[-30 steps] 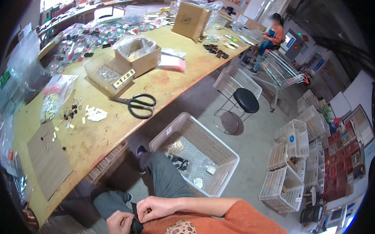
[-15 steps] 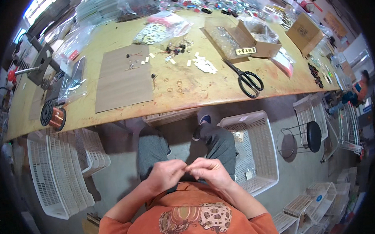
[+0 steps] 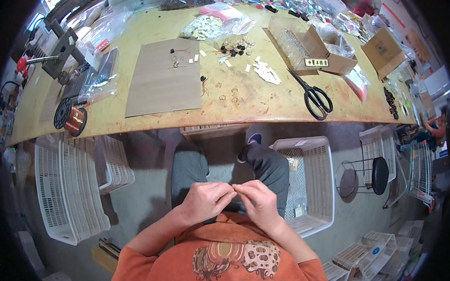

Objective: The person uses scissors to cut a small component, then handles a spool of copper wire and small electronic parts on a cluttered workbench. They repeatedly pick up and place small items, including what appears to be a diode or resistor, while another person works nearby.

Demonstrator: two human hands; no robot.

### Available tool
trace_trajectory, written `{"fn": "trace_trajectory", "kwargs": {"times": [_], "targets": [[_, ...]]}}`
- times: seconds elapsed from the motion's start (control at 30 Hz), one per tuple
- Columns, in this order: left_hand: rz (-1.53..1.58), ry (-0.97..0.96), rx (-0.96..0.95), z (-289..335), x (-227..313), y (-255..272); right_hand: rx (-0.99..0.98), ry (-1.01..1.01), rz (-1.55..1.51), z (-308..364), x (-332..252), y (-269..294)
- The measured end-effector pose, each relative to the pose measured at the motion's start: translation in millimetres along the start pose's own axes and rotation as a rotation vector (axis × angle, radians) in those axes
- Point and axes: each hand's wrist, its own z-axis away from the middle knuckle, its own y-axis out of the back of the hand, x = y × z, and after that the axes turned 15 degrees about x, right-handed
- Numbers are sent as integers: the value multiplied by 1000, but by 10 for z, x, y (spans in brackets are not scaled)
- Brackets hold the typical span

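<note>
Grip pinched tog., L hand (image 3: 206, 200) & R hand (image 3: 261, 200), on what unclear; wire spool (image 3: 72, 118) newly visible

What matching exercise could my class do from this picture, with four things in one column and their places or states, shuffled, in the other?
Things
1. Black spool of copper-coloured wire
2. The person's bare left hand and bare right hand
3. Stool with a round black seat
4. Black-handled metal scissors

Places or states
A. On the floor, right of the large open white plastic crate
B. Lying on the yellowish table, right of the loose white pieces
C. Pointing toward each other, close together
D. Near the left end of the table's near edge

Right pairs: 1-D, 2-C, 3-A, 4-B
</note>
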Motion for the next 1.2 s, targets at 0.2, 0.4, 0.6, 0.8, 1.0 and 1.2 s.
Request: {"fn": "trace_trajectory", "kwargs": {"times": [0.2, 0.4, 0.6, 0.8, 1.0, 1.2], "targets": [[166, 204, -31, -40, 10, 76, -255, -364, -242, -53, 5, 118], [604, 675, -106, 117, -70, -67, -48, -781, -933, 105, 148, -119], [227, 271, 139, 145, 11, -104, 18, -1027, -1061, 53, 104, -95], [197, 294, 172, 40, 84, -66, 27, -906, -987, 89, 62, -151], [870, 726, 203, 201, -14, -203, -1, -665, -853, 120, 21, -201], [808, 714, 209, 142, 6, -149, -11, -733, -908, 134, 31, -197]]}}
